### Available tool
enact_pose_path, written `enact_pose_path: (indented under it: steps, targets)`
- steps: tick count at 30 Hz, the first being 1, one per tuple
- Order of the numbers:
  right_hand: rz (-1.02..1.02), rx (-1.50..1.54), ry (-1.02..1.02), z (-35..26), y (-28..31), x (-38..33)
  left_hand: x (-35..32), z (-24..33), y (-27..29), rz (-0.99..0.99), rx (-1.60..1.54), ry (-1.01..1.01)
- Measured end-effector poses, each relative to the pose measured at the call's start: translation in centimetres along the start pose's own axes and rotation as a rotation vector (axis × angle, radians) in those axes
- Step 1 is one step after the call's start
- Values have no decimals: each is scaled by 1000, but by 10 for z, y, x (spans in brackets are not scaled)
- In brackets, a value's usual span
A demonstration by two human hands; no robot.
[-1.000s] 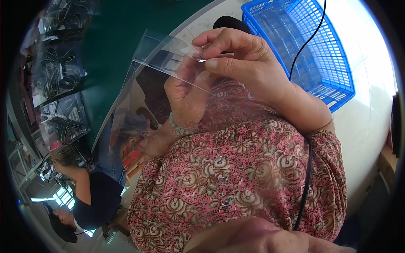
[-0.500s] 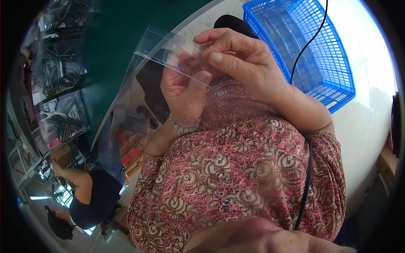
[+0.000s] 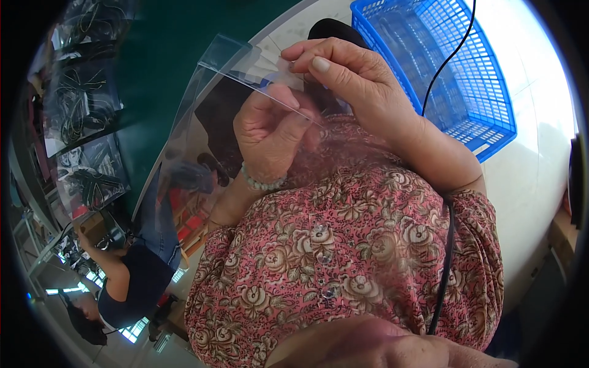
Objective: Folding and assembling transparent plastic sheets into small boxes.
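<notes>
My left hand [image 3: 270, 132] and right hand [image 3: 350, 80], fingers pinched shut on the mouth of a clear plastic bag [image 3: 202, 122] held at my chest above the tabletop [image 3: 540, 165]; bag apparently empty, nothing yet inserted.

You had a blue plastic basket [image 3: 454, 67] on the white table [image 3: 540, 178] to your right, w/ a black cable [image 3: 451, 58] running over it. Bagged black cables [image 3: 83, 116] lay at left; another person [image 3: 123, 282] worked below them.
</notes>
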State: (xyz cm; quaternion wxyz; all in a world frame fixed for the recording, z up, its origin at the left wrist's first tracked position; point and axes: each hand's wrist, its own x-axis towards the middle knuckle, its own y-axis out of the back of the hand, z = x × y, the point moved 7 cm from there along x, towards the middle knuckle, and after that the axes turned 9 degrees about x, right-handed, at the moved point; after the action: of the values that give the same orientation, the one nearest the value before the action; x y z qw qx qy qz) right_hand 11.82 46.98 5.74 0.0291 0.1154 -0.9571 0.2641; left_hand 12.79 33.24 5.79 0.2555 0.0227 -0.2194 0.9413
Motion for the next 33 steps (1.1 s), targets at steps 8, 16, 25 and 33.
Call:
enact_pose_path:
  steps: [8, 16, 25, 33]
  targets:
    - [-222, -446, 147, -13, 12, -23, 21, -23, 13, -79, 464, 154]
    - [169, -624, 34, -32, 47, -45, 42, -77, 17, -517, -149, 456]
    - [495, -320, 341, -70, 148, -115, -15, -56, 55, -459, -374, 492]
    - [1030, 282, 536, -55, 337, -313, -20, -49, 97, -141, 477, 492]
